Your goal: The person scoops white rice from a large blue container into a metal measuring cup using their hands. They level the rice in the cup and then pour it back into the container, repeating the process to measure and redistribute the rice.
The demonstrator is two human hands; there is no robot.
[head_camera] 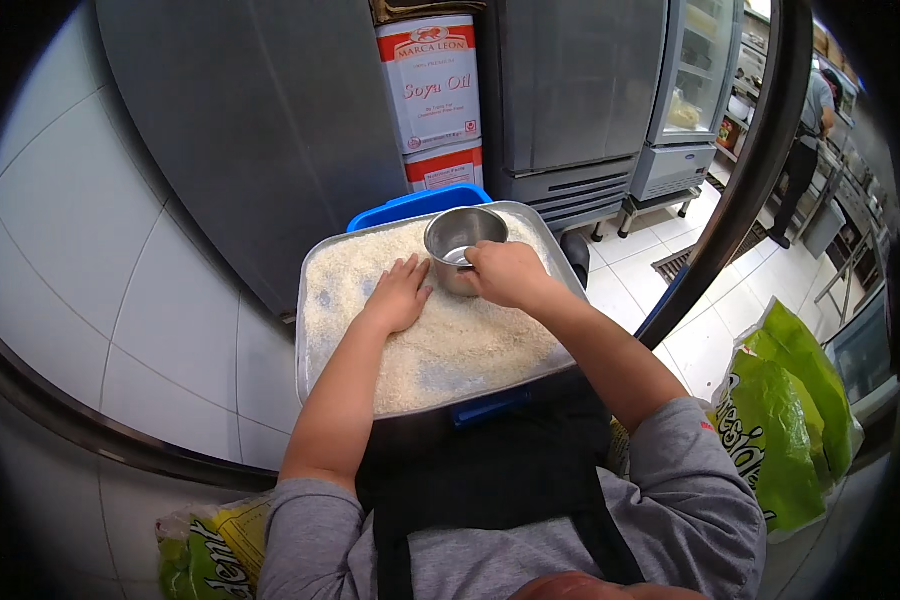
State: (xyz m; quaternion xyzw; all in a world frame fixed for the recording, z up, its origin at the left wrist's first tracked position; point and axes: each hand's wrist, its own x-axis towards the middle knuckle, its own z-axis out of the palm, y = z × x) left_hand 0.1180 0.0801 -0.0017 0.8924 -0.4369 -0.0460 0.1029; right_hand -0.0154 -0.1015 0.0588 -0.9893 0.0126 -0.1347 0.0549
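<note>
A shallow metal tray sits before me, spread with pale granules that look like rice or bread crumbs. The layer is uneven, and bare metal shows in a few patches. My right hand grips the rim of a round stainless steel cup, which stands tilted on the granules near the tray's far side. Part of the cup's inner bottom shows, with no heap in it. Flat on the granules, just left of the cup, lies my left hand, fingers a little apart and holding nothing.
A blue plastic bin shows beneath the tray. Behind stand stacked soya oil tins between steel cabinets. Green plastic sacks lie right and lower left. Beyond a dark door frame, another person stands in the kitchen.
</note>
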